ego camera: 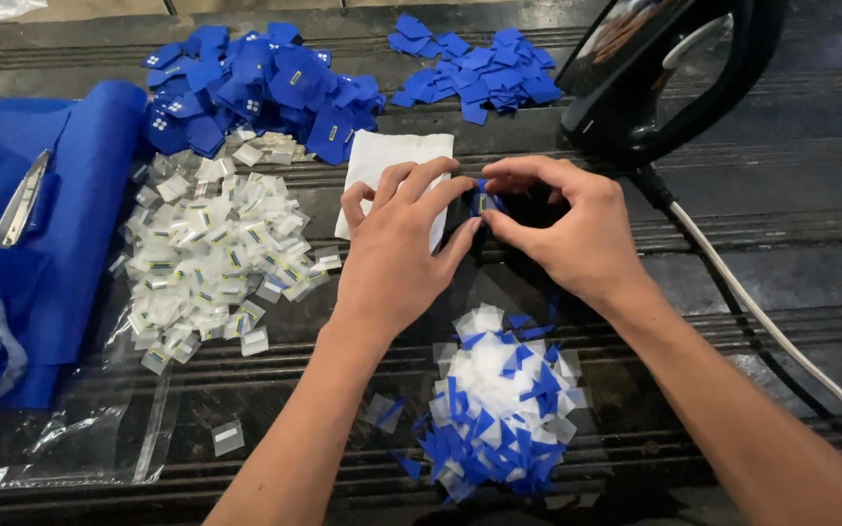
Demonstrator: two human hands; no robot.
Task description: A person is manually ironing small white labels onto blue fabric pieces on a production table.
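Fingers [455, 190] of both hands pinch one small blue label [485, 202] above the white paper [382, 156].

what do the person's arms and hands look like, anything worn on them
Both are bare: the left hand and right hand show no gloves, rings, watch or bands. Both forearms are uncovered to the bottom edge of the picture, with no sleeve in view. Fingernails are short and unpainted.

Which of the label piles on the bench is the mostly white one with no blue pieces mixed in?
The pile of white labels left of the left hand. The two far piles are blue, and the near heap mixes white and blue.
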